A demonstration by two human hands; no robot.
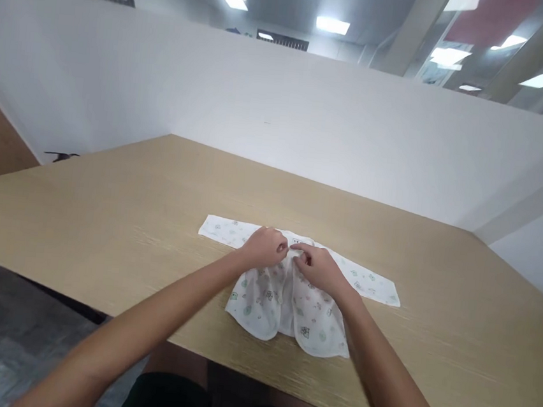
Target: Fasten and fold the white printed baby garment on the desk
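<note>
With our left hand (264,247) and right hand (321,270) both pinching their fingers shut on the collar edges of the baby shirt (262,302) lying on the tabletop (106,226), we judge an uneven tug could bunch the thin cloth.

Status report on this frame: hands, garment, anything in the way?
Left hand and right hand both pinch the baby shirt at its front opening. Shirt flat on wooden table, sleeves spread sideways. Nothing over hands or shirt.
</note>
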